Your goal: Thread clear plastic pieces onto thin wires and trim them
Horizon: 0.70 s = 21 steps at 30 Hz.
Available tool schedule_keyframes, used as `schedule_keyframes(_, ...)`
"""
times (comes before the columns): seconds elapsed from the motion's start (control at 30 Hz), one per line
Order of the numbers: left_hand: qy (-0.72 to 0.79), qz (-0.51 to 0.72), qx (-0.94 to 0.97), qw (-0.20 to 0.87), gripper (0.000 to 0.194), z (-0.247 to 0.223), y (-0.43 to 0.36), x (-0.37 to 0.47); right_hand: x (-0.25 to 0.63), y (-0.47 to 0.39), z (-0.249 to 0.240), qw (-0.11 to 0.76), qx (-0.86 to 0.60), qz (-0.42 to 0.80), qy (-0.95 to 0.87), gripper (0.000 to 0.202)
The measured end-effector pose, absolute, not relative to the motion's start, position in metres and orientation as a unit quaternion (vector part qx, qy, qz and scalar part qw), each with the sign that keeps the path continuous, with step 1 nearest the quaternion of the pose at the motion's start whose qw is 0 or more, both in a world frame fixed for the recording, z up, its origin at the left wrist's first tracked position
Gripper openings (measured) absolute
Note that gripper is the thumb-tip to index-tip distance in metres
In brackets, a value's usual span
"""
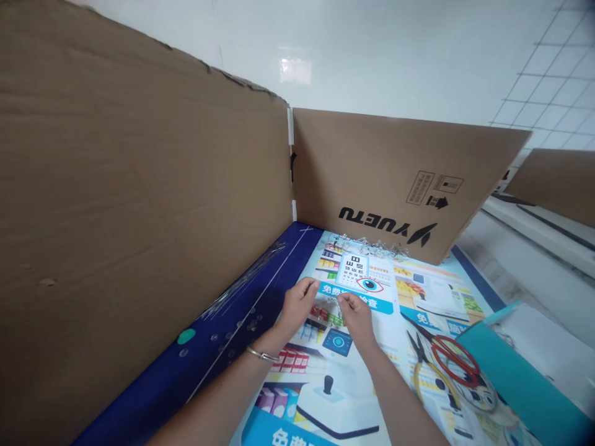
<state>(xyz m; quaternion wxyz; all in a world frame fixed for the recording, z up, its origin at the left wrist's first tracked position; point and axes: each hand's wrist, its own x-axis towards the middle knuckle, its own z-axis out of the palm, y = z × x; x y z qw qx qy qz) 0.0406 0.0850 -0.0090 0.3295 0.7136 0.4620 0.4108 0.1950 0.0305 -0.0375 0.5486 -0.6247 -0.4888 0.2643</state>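
Note:
My left hand (297, 305) is closed, thumb and fingertips pinched together above the printed mat (344, 406). Facing it, my right hand (357, 314) is pinched shut as well. A small, see-through, glinting piece (338, 310) shows at the fingertips of my right hand; it looks like a clear beaded strand. Whether it reaches the fingers of my left hand is hard to make out, as it blends with the print beneath. A metal bangle (264, 355) circles my left wrist.
Cardboard walls (139, 161) rise at left and back. Clear pieces (372, 246) line the back wall. Thin wires (248, 275), clear round beads (253, 322) and a green blob (186, 336) lie left. Right are red-handled scissors (458, 359), yellow-handled pliers (434, 378) and a teal box (515, 365).

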Motion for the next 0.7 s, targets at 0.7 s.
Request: schedule_keyframes(0.7, 0.442, 0.405, 0.698, 0.392, 0.024, -0.028, 0.110, 0.030, 0.196, 0.031, -0.034, 0.613, -0.586, 0.337, -0.408, 0.036)
